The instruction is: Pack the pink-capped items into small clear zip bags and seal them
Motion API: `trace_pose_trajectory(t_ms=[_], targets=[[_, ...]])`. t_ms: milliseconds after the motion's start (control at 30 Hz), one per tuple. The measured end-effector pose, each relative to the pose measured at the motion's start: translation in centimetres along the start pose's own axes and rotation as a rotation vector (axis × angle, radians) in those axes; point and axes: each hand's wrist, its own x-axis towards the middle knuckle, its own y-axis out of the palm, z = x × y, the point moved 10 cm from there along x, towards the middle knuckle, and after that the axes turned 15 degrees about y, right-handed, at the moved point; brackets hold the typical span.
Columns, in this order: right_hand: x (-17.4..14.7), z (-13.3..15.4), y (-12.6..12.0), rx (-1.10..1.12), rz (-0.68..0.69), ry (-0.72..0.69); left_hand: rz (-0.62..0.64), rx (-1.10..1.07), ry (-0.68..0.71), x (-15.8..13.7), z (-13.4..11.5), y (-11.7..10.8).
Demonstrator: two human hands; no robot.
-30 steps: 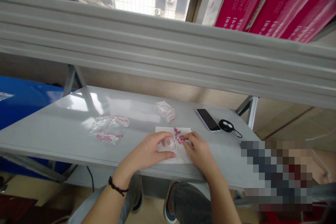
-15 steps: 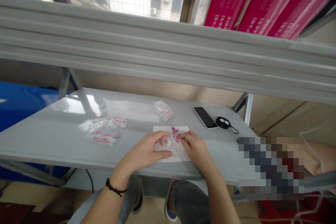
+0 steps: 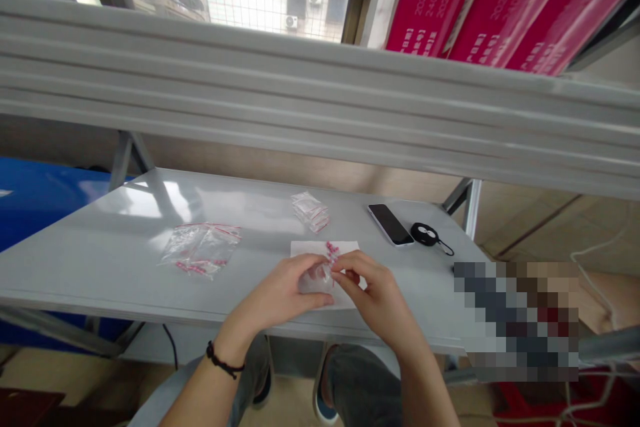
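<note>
My left hand (image 3: 289, 290) curls its thumb and fingers around a small clear zip bag (image 3: 319, 273), whose mouth faces right. With thumb and fingertips pinched, my right hand (image 3: 367, 278) reaches the bag's mouth; what the pinch holds, if anything, is too small to make out. Just beyond the fingers, several small pink-red pieces (image 3: 332, 249) lie on a sheet of white paper (image 3: 301, 248), partly covered by my right hand.
To the left lie clear bags with pink-red pieces inside (image 3: 203, 250). A stack of small zip bags (image 3: 310, 212) is behind the paper. A phone (image 3: 390, 223) and a round black case (image 3: 425, 234) are at the right. A shelf beam (image 3: 300, 87) crosses above the grey table (image 3: 125, 260).
My right hand has moved left from the pink-red pieces to the bag's mouth. My left hand stays nearly in place, still around the bag.
</note>
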Motion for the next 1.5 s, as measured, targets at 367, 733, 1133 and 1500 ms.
trace_pose_trajectory(t_ms=[367,733,1133,1500], targets=[[0.5,-1.2,0.1,0.099,-0.008,0.075,-0.049,-0.055,-0.003,-0.1,0.0,-0.7],[1.7,-6.0,-0.5,-0.349,-0.164,0.066,-0.104,0.052,-0.064,-0.8,1.5,-2.4],[1.5,-6.3,0.9,-0.502,-0.124,0.017,-0.097,0.081,-0.054,-0.8,1.4,-2.2],[1.3,-5.9,-0.6,-0.472,-0.139,0.053,-0.090,0.080,-0.054,-0.6,1.0,-2.4]])
